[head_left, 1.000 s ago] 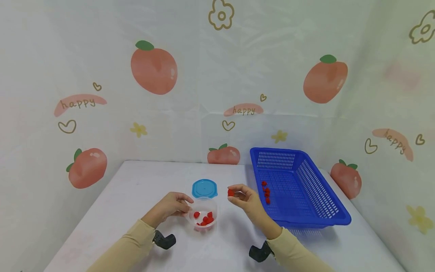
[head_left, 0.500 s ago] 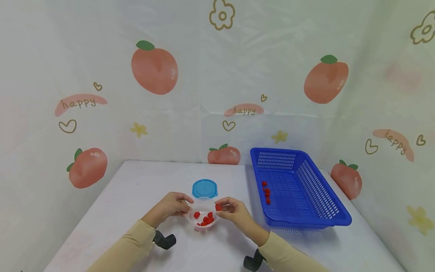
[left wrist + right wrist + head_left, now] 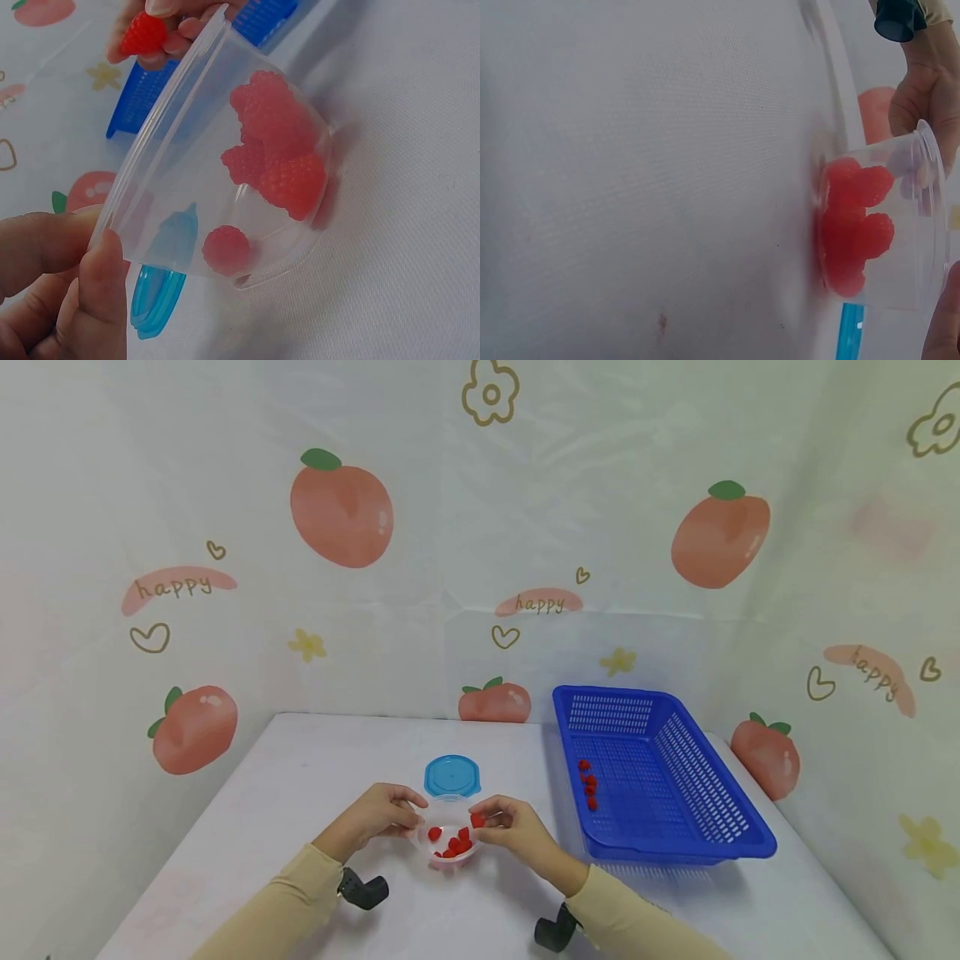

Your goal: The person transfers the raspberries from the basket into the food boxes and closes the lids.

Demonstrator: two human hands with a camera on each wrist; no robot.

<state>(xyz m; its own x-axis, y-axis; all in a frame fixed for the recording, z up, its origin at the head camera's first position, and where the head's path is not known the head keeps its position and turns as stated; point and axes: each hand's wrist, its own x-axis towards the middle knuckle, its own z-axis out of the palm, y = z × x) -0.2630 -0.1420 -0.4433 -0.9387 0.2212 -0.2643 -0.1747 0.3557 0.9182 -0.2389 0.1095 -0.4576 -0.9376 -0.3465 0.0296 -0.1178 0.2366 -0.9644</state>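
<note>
red berry [image 3: 477, 820] near clear tub [image 3: 450, 814]: pinched between thumb and fingers of right hand [image 3: 517, 833]; tub: gripped at rim between thumb and fingers of left hand [image 3: 377, 814].

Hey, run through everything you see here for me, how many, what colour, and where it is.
Tub: one, clear, on the table between the hands
Raspberries in tub: several, red, overlapping, exact count unclear
Held raspberry: one, red, by the tub's rim
Lid: one, light blue, on the table just beyond the tub
Slotted basket: one, dark blue, right side of table
Raspberries in basket: about five, red, along its left side
Table: one, white, under everything
Backdrop: white, printed with fruit, hearts, flowers, "happy"; behind table
Left hand: one, bare, pinching the tub's rim
Right hand: one, bare, pinching the raspberry
Sleeves: two, beige, on both arms
Wrist cameras: two, black, one per wrist
</note>
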